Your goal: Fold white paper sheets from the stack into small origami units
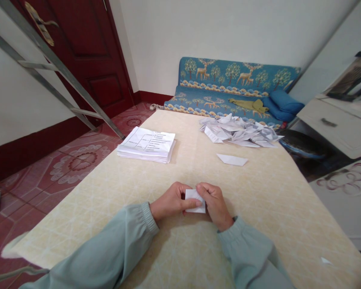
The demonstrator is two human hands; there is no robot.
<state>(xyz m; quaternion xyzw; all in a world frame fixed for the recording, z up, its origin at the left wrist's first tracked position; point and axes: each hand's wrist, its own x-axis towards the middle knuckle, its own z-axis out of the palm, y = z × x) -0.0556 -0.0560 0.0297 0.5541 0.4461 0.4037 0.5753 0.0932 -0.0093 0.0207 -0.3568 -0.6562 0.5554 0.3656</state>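
Observation:
Between my hands is a small white square of folded paper (191, 194), held just above the table. My left hand (171, 200) grips it from the left, thumb laid across its front. On the right, my right hand (215, 202) pinches its upper right corner, the thumb on top. Fingers behind the paper are mostly hidden. Beyond my hands lies a single folded paper piece (232, 159) with slanted ends. Further back is a heap of folded paper pieces (237, 130). A stack of printed sheets (147, 145) sits to the left.
A cream patterned cloth covers the table (114, 188). A tiny paper scrap (326, 261) lies near its right edge. Behind stands a blue sofa (204, 96) with deer patterns. A metal ladder (63, 80) leans at the left, and a white cabinet (333, 124) stands at the right.

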